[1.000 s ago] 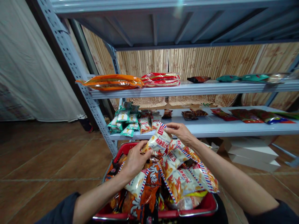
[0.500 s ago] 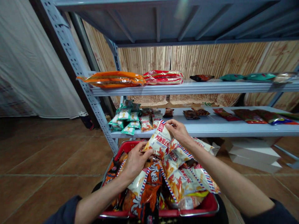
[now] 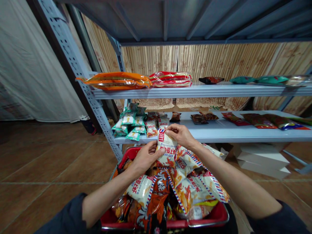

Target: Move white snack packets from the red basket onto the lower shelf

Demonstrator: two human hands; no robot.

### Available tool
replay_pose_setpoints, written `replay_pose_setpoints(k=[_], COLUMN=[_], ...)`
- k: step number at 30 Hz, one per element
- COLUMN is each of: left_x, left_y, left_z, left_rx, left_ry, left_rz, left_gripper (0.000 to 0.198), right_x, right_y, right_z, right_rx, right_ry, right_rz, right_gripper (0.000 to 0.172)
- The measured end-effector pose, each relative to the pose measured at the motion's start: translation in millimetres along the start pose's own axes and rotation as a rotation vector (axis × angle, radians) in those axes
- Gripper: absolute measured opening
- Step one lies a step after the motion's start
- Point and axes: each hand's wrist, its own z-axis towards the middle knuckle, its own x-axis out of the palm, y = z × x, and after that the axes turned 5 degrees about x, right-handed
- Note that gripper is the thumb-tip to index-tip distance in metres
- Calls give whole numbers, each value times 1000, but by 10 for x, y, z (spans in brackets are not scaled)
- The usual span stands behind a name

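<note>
Both my hands hold one white snack bag (image 3: 167, 148) with red lettering, upright above the basket. My left hand (image 3: 148, 156) grips its left side, thumb across the front. The fingers of my right hand (image 3: 181, 135) pinch its top edge. Below is a red basket (image 3: 220, 216) heaped with snack bags: more white ones (image 3: 193, 190) with striped edges and orange-and-black ones (image 3: 156, 208). Just beyond my hands, two similar white bags (image 3: 151, 128) stand on the lower shelf beside a stack of green-and-white packets (image 3: 128, 118).
A blue-grey metal rack (image 3: 175, 93) spans the view. Its middle shelf carries orange bags (image 3: 117, 80) and red bags (image 3: 170, 79). Dark packets (image 3: 199, 119) and several colourful bags (image 3: 259, 123) lie on the lower shelf. White boxes (image 3: 262, 157) sit on the floor underneath. The rack's post (image 3: 80, 68) rises at left.
The white bag has been turned more upright and shifted slightly left. My left hand has moved up along its side, while my right hand still pinches the top.
</note>
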Motion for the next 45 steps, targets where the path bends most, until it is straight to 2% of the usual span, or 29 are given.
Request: replay_pose_setpoints(k=[3, 6, 9, 12, 14, 16, 18, 21, 28, 36, 41, 45], left_x=[13, -12, -62, -109, -126, -124, -110, -90, -132, -204, -252, -305], left_y=[65, 133, 168, 187, 200, 210, 211, 200, 221, 312, 341, 381], left_z=[29, 34, 43, 70, 91, 106, 114, 119, 154, 229, 293, 355], left_rx=[-18, -42, -74, -69, -62, -77, -94, -90, -115, -126, -140, -174], left_ry=[-1, -73, -131, -189, -224, -247, -274, -304, -315, -415, -434, -502], left_rz=[-47, -62, -139, -243, -268, -271, -276, -318, -324, -349, -315, -297], left_gripper=[40, 39, 39, 40, 42, 43, 42, 37, 36, 34, 33, 32], right_x=[45, 76, 92, 113, 142, 187, 240, 308, 352, 409, 432, 432], right_y=[-27, -71, -113, -134, -132, -126, -126, -157, -289, -289, -273, -236], right_z=[34, 52, 28, -58, -148, -247, -335, -421, -494, -571, -588, -600], right_rx=[-29, 3, 61, 229, 383, 472, 492, 463, 413, 478, 520, 589], right_ry=[-2, 10, -34, -68, 41, 175, 255, 269, 249, 276, 259, 219], right_rz=[-77, -56, 93, 331, 473, 559, 599, 615, 568, 633, 708, 776], right_gripper=[18, 20, 26, 48, 57, 63, 73, 85, 68, 62, 59, 56])
